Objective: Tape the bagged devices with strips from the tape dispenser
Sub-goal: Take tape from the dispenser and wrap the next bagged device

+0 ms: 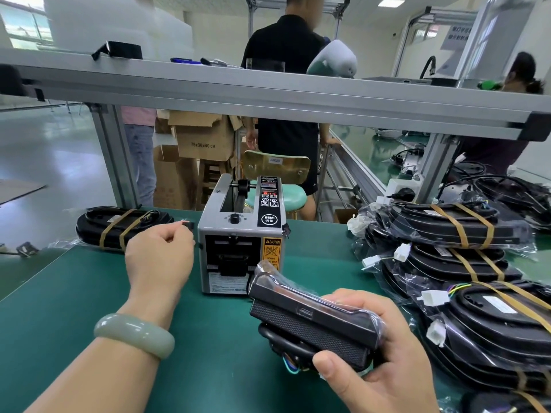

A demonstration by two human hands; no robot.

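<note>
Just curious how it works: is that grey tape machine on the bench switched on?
On: the tape dispenser shows lit red digits on its top panel.

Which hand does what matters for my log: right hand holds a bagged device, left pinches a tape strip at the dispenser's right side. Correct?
No: head view shows the left hand pinching the tape strip at the dispenser's left side; the right hand holds the bagged device.

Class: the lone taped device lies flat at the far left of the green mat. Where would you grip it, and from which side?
Probably across its narrow width, at the tan tape bands, coming from above with the left hand, the nearer one. The taped device lies flat, lengthwise left to right, so one grasp could span it.
</note>
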